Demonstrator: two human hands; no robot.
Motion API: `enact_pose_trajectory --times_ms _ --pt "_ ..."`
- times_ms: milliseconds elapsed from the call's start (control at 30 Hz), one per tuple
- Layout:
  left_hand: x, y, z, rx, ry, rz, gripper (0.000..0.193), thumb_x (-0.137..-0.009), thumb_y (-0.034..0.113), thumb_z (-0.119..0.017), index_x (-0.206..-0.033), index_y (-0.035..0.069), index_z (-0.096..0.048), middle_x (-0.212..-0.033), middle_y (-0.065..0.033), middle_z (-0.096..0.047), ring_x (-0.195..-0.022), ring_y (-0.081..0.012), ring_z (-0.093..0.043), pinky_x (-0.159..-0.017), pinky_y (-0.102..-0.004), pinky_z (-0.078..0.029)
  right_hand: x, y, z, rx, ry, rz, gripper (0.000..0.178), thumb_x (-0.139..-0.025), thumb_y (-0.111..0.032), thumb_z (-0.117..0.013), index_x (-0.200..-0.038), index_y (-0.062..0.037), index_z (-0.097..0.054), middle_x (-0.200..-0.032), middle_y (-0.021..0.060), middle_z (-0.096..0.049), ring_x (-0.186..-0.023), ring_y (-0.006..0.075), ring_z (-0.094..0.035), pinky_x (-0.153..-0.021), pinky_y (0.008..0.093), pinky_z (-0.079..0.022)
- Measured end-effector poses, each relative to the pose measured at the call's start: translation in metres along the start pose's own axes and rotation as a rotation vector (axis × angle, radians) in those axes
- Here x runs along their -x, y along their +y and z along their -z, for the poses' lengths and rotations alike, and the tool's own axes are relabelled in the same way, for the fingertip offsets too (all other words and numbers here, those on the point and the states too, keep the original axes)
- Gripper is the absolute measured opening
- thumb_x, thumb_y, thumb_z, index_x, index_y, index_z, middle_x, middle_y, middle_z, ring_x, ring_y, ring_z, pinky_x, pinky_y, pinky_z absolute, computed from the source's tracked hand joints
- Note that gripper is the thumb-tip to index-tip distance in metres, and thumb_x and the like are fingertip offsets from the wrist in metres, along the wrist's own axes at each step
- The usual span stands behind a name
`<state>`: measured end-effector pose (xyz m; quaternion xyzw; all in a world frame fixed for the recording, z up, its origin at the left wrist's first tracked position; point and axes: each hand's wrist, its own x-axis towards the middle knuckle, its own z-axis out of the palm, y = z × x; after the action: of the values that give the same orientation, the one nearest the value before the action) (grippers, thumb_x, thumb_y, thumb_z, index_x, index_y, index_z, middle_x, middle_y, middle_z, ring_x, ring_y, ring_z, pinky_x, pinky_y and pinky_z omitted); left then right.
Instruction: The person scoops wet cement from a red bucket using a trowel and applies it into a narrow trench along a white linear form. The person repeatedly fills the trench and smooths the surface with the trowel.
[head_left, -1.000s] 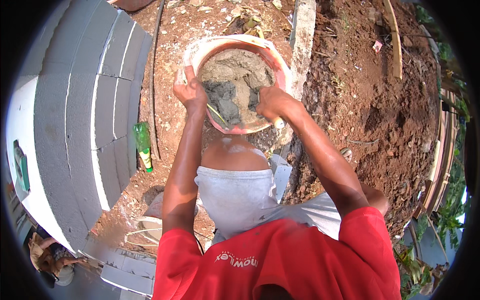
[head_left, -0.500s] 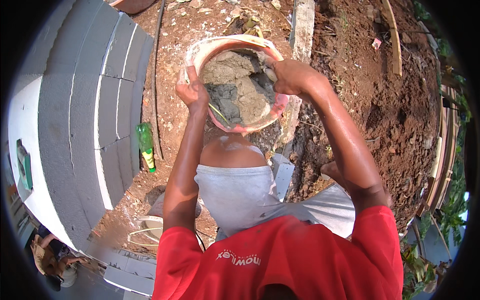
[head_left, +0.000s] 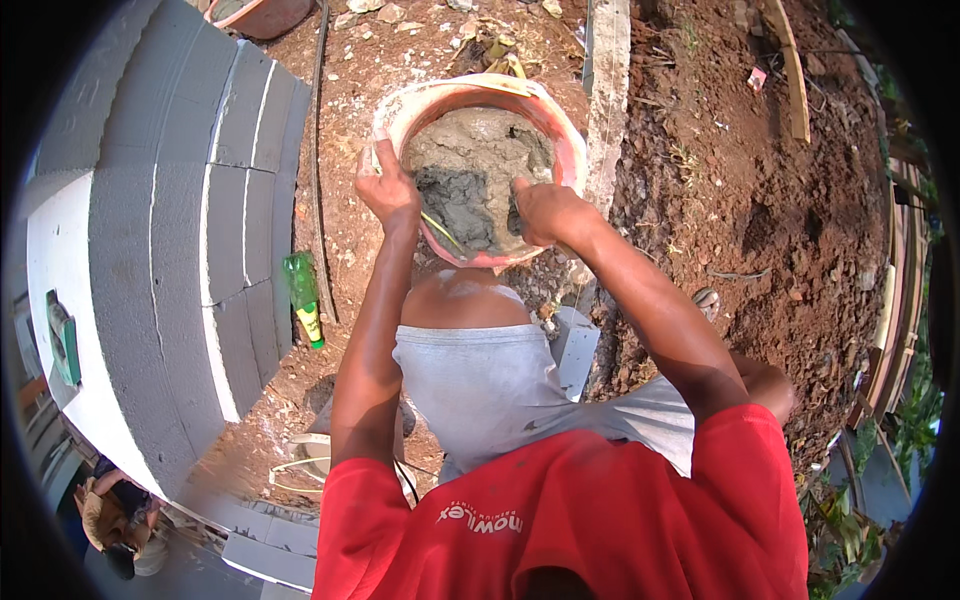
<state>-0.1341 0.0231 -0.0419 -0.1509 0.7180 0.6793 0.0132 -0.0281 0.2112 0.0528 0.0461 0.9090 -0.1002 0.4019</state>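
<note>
Gripping the left rim of an orange-pink bucket [head_left: 572,160], the left hand [head_left: 388,192] is wrapped over the edge, with one digit laid across it. Over the right part of the same bucket the right hand [head_left: 550,213] is held with its fingers curled closed; what is gripped by it is hidden and cannot be told. Inside the bucket, grey mortar [head_left: 482,132] is contained, marked by a darker, wetter-looking patch [head_left: 450,200] toward the left. A thin yellow strip [head_left: 441,231] is seen at the bucket's near left edge.

Just on the near side of the bucket, a bare knee [head_left: 465,300] is bent, and below it grey shorts [head_left: 480,375] are worn with a red shirt [head_left: 640,500]. Close along the bucket's right side a pale, narrow concrete strip [head_left: 607,100] is laid, bordered farther right by reddish soil [head_left: 760,230]. To the bucket's left, a dark rod [head_left: 319,150] is stretched along the ground, and a green bottle [head_left: 302,285] is found nearer the wearer. Farther left, grey blocks [head_left: 185,210] are stacked. Beyond the bucket, at upper left, a second basin [head_left: 268,18] is partly shown. Well apart from the bucket, at lower left, another person [head_left: 120,510] is seen, small and bent over.
</note>
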Motion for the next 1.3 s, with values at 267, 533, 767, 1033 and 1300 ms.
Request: enact_pose_trajectory --times_ms 267,533,767,1033,1300 --pt "-0.014 0.0 0.029 -0.015 0.052 0.065 0.048 -0.111 0.037 -0.06 -0.109 -0.009 -0.075 -0.08 -0.0128 -0.072 -0.068 -0.0167 -0.06 -0.063 -0.0386 -0.048 0.108 -0.013 0.066 -0.502 0.032 -0.127 0.046 -0.091 -0.031 -0.066 -0.113 0.0091 -0.069 -0.103 0.0326 -0.074 -0.102 0.0423 -0.075 -0.087 0.0476 -0.059" --pt "-0.011 0.003 -0.001 -0.037 0.065 0.064 0.053 -0.108 0.043 -0.064 -0.108 -0.009 -0.075 -0.084 -0.014 -0.074 -0.073 -0.0211 -0.062 -0.069 -0.0435 -0.05 0.08 0.021 -0.038 -0.989 -0.05 -0.142 0.053 -0.104 -0.047 -0.058 -0.124 0.0013 -0.069 -0.103 0.0187 -0.073 -0.088 0.0305 -0.071 -0.083 0.0437 -0.058" --pt "-0.012 -0.002 0.025 0.094 0.039 -0.03 0.05 -0.109 0.039 -0.063 -0.117 -0.009 -0.072 -0.099 -0.014 -0.076 -0.078 -0.0208 -0.063 -0.07 -0.0405 -0.052 0.143 0.037 0.014 -0.46 0.028 -0.212 0.054 -0.101 -0.031 -0.063 -0.14 0.0052 -0.062 -0.111 0.0342 -0.074 -0.109 0.0479 -0.072 -0.1 0.0532 -0.054" --pt "-0.003 0.006 0.007 0.034 0.009 0.076 0.049 -0.11 0.042 -0.062 -0.099 -0.005 -0.073 -0.074 -0.007 -0.067 -0.063 -0.0145 -0.055 -0.059 -0.0351 -0.042 0.023 -0.003 -0.042 -0.531 0.061 0.002 0.046 -0.102 -0.027 -0.063 -0.133 0.0074 -0.061 -0.113 0.0352 -0.071 -0.111 0.0474 -0.07 -0.1 0.0528 -0.053" --pt "-0.006 0.001 0.012 0.17 0.037 0.019 0.051 -0.11 0.042 -0.062 -0.109 -0.008 -0.074 -0.092 -0.0127 -0.074 -0.078 -0.0179 -0.061 -0.071 -0.0368 -0.049 0.034 -0.025 -0.04 -0.99 -0.148 -0.088 0.03 -0.104 -0.027 -0.063 -0.119 -0.001 -0.068 -0.079 0.0074 -0.068 -0.06 0.0164 -0.063 -0.058 0.0348 -0.053"
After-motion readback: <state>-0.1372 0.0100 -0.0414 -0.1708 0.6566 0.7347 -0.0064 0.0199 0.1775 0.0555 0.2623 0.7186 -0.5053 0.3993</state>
